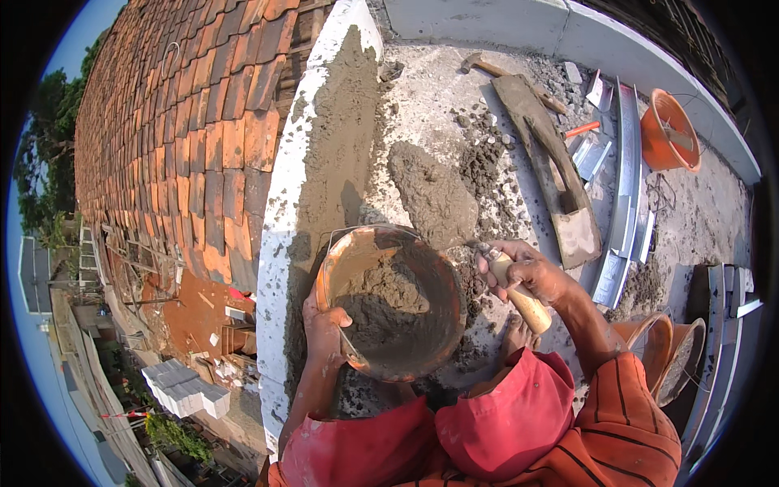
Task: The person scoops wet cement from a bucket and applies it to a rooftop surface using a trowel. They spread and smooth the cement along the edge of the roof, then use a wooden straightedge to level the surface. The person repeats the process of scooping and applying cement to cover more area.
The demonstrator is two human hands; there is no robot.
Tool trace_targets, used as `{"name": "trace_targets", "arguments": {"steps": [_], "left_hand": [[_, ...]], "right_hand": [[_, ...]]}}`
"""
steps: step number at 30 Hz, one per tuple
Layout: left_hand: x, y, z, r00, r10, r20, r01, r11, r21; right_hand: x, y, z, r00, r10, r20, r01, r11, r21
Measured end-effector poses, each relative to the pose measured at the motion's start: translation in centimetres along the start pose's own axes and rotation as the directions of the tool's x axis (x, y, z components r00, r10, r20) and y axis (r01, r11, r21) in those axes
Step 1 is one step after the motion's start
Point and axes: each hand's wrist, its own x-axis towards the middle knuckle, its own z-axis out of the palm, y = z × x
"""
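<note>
Bucket point(448, 296) of wet mortar point(389, 288) is near the concrete floor point(438, 97)'s left edge; left hand point(324, 329) pinches its rim, right hand point(529, 272) curls around a wooden tool handle point(531, 311). Bracing that rim firmly should keep scooping steady and limit spills.

The orange bucket point(442, 276) sits just below the centre of the frame, its round mouth facing the camera and its rim and inner wall smeared with grey. Inside is wet, grey-brown mortar point(393, 284) — lumpy, heaped toward the middle, with a paler sunlit crest and darker, shaded stuff lower down. The bucket is held at its left rim. Right of it, and apart from it, a tool point(527, 304) with a smooth, pale wooden handle is held aslant — butt toward the lower right, grey-smeared front end toward the upper left.
</note>
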Motion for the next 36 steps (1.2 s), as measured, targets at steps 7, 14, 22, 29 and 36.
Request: {"name": "trace_targets", "arguments": {"steps": [7,14,22,29,36], "left_hand": [[0.0,0.2,-0.9,0.997,-0.036,-0.063,0.032,0.998,-0.052],[-1.7,-0.8,-2.5,0.985,0.017,-0.174,-0.013,1.0,0.024],[-0.7,-1.6,-2.5,0.98,0.005,-0.199,0.034,0.981,0.192],[-1.0,0.3,-0.7,0.997,0.039,-0.07,-0.038,0.999,0.02],[0.3,1.1,2.5,1.0,0.02,0.004,-0.02,1.0,0.007]], "right_hand": [[5.6,-7.8,-4.4,0.807,-0.462,-0.367,0.548,0.817,0.178],[18.5,-13.6,-9.8,0.055,-0.693,-0.719,0.277,0.702,-0.656],[35.8,-9.6,-6.5,0.605,-0.623,-0.496,0.099,0.677,-0.73],[15.9,-7.6,2.6,0.754,-0.645,0.123,0.538,0.501,-0.678],[3.9,-8.6,1.4,0.993,0.047,0.106,0.116,-0.348,-0.93]]}}
